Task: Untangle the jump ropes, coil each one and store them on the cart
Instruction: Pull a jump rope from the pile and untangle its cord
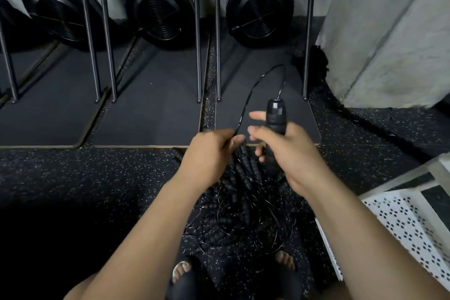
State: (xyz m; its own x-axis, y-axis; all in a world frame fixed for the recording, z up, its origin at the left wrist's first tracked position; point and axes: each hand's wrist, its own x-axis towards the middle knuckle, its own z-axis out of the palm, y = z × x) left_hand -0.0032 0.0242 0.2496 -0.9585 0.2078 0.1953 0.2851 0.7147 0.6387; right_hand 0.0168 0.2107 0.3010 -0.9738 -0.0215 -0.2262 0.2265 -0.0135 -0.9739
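Three fans (pixel 159 7) stand far off. My right hand (pixel 287 153) curls round one black handle (pixel 276 114); my left hand (pixel 209 151) pinches its thin cord (pixel 253 87) above one rope pile (pixel 243 214).

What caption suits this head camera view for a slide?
Right hand grips a black ribbed jump-rope handle, left hand pinches its thin black cable above a tangled black rope pile.
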